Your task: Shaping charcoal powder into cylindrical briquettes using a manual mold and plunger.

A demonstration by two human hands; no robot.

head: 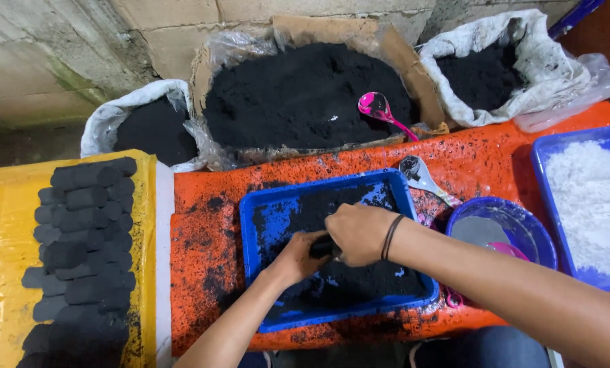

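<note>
Both my hands meet over a blue tray (257, 211) that holds loose black powder (359, 279). My left hand (296, 257) and my right hand (359, 234) together grip a small dark lump (322, 247) of the black material between them. A dark band circles my right wrist. The tray rests on an orange surface (202, 238) smeared with black. How much of the lump is hidden inside my hands I cannot tell.
Rows of black cylinder pieces (80, 238) lie on a yellow sheet at the left. Three sacks of black powder (305, 95) stand behind, one with a pink scoop (380, 109). A clear scoop (417, 174), a blue bowl (502, 228) and a blue tray of white powder (591, 197) sit at the right.
</note>
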